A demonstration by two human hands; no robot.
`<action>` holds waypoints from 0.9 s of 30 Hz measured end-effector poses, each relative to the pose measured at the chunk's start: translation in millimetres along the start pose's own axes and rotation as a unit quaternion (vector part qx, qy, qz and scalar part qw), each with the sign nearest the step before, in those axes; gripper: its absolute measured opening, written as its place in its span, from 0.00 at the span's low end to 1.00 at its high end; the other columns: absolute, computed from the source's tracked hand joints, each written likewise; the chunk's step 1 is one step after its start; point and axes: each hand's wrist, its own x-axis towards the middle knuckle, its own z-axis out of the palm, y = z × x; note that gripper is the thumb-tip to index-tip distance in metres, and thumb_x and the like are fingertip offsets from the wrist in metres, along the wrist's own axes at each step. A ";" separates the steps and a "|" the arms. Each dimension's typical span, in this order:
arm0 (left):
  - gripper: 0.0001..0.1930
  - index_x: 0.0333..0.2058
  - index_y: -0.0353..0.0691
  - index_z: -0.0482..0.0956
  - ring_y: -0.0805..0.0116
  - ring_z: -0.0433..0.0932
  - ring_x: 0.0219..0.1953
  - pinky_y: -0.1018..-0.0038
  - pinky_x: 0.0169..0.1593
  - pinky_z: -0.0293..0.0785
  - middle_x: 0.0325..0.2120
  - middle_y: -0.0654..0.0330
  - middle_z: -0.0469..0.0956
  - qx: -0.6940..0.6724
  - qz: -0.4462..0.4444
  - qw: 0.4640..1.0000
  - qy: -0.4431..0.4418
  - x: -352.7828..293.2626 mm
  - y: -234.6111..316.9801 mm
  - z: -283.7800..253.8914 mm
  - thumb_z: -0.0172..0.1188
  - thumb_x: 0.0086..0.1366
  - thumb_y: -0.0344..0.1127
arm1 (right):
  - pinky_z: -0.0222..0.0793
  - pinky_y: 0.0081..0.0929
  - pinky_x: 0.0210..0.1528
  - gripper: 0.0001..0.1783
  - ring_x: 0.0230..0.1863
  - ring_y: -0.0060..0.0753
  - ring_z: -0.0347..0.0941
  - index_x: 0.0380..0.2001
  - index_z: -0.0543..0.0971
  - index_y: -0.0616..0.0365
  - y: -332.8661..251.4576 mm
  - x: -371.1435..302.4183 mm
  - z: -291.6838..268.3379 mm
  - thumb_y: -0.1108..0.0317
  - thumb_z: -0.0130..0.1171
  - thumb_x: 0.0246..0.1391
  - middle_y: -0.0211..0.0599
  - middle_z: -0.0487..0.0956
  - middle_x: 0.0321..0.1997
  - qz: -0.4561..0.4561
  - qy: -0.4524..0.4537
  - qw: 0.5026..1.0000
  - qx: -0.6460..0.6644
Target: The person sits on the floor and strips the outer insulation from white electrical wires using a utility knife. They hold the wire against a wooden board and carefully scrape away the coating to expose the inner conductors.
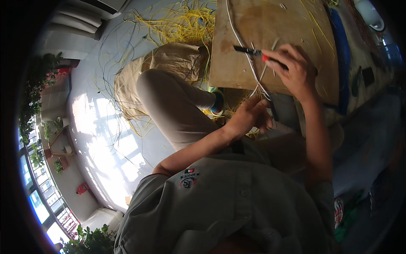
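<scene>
My right hand (294, 71) is closed around a utility knife (252, 51) with a dark blade and a red part near the fingers. The blade points left and crosses over a white cable (235, 30). That cable runs from the far edge of the wooden board down to my left hand (250, 113). There my left fingers pinch its near end, where several pale strands bunch together just off the board's near edge. Short white scraps lie on the wooden board (279, 21) around the blade.
A tangle of yellow wires (177, 23) covers the floor at the far left of the board. Brown sacking (169, 59) lies beside my bent knee (169, 95). A blue strip (337, 51) runs along the board's right side. Potted plants (59, 163) stand by the window at left.
</scene>
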 end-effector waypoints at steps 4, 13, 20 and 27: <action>0.14 0.40 0.36 0.65 0.68 0.75 0.24 0.76 0.31 0.72 0.23 0.54 0.76 -0.010 -0.008 0.999 -0.030 -1.1 -5.8 -1.8 0.44 0.68 0.42 | 0.66 0.29 0.35 0.14 0.32 0.31 0.67 0.36 0.81 0.41 -6.8 -30.6 -12.7 0.62 0.63 0.41 0.25 0.69 0.27 -0.026 -0.082 0.996 -0.020; 0.19 0.34 0.35 0.75 0.77 0.72 0.31 0.80 0.36 0.67 0.28 0.60 0.77 -0.029 0.074 0.995 0.061 11.5 -4.1 -7.2 0.44 0.67 0.47 | 0.67 0.30 0.34 0.16 0.34 0.32 0.67 0.37 0.80 0.40 -7.4 -40.2 -5.4 0.64 0.63 0.40 0.25 0.69 0.29 -0.006 -0.074 0.997 0.000; 0.18 0.32 0.37 0.72 0.80 0.64 0.14 0.83 0.17 0.57 0.20 0.62 0.73 -0.027 0.074 0.996 0.044 10.6 -0.5 -2.9 0.42 0.69 0.45 | 0.67 0.30 0.34 0.17 0.35 0.32 0.67 0.38 0.80 0.39 -5.3 -40.7 -8.9 0.65 0.63 0.40 0.25 0.70 0.30 -0.015 -0.099 0.995 -0.005; 0.15 0.31 0.39 0.69 0.80 0.63 0.14 0.83 0.16 0.58 0.18 0.65 0.68 -0.007 0.077 0.996 0.049 10.3 -1.5 -3.4 0.40 0.69 0.43 | 0.66 0.31 0.36 0.18 0.36 0.31 0.68 0.39 0.79 0.38 -7.5 -41.8 -7.7 0.65 0.63 0.40 0.25 0.70 0.31 -0.010 -0.089 0.996 -0.028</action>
